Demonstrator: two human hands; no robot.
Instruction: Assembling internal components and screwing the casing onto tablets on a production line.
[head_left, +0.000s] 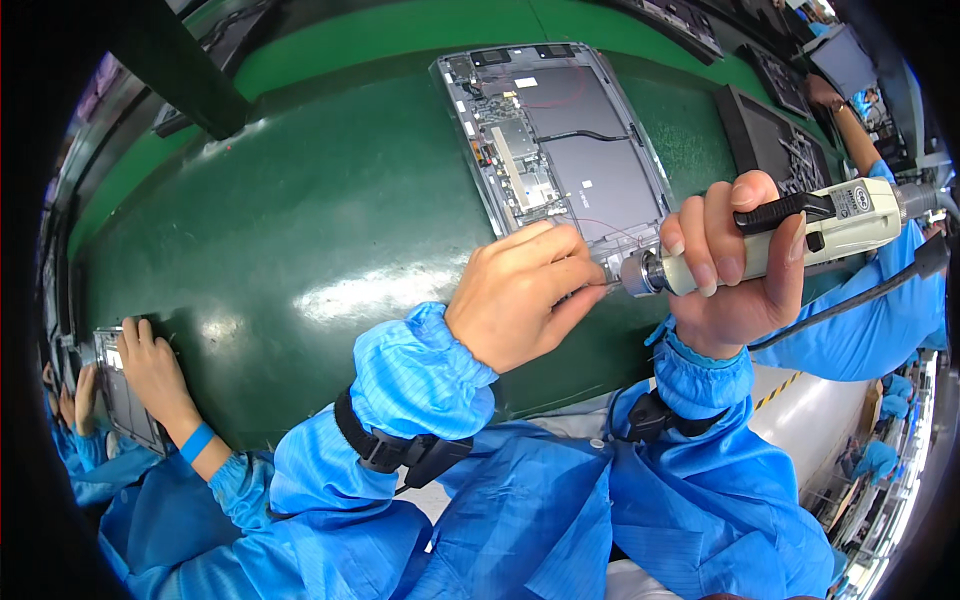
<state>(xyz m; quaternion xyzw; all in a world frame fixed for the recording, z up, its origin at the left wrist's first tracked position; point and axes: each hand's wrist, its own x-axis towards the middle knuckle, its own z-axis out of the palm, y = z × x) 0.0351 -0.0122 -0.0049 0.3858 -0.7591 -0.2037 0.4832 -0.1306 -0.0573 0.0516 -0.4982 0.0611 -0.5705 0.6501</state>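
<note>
My right hand (pixel 735 260) is wrapped around a cream electric screwdriver (pixel 860 222) with a black lever, held nearly level, its metal nose pointing left. My left hand (pixel 525 292) is closed in a pinch right at that nose; what lies between thumb and forefinger is too small to make out. Just beyond both hands, an opened tablet-like device (pixel 625 178) lies on the green work surface (pixel 340 200). Its inside shows a circuit board (pixel 510 150) along the left, a large grey battery-like panel, a black cable and thin red wires. My left fingers cover part of its near edge.
A black tray (pixel 745 140) of small metal parts stands right of the device. A cord (pixel 860 305) hangs by my right sleeve. Co-workers' hands show at left (pixel 155 375), over another device (pixel 118 390), and at far right (pixel 825 95). A dark post (pixel 185 75) rises at far left.
</note>
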